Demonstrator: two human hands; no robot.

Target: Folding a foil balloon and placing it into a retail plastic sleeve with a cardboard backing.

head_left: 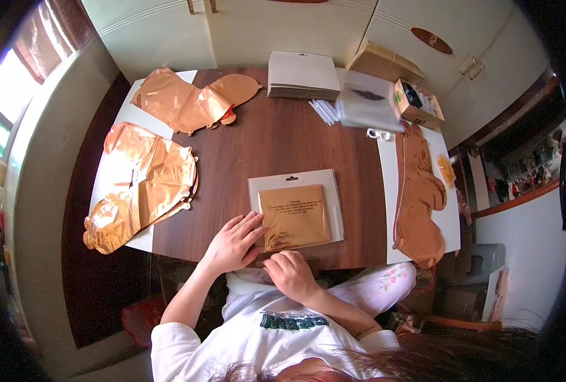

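A flat clear plastic packet (339, 223) with a white backing card and a hang hole lies near the table's front edge. Inside it is a folded gold foil piece (295, 223) bearing dark print. My left hand (235, 243) rests with fingers stretched out, their tips on the packet's left edge. Just below the packet's lower left corner, my right hand (290, 275) is closed, fingers curled together at the table's edge. Whatever it may pinch is hidden.
Deflated gold foil balloons (144, 178) lie at the left, with another copper-coloured foil balloon (418, 197) at the right. Toward the back are a stack of white cards (303, 73), white sticks (323, 111), clear plastic bags (367, 102), an open box (426, 114) and a white ribbon roll (378, 134).
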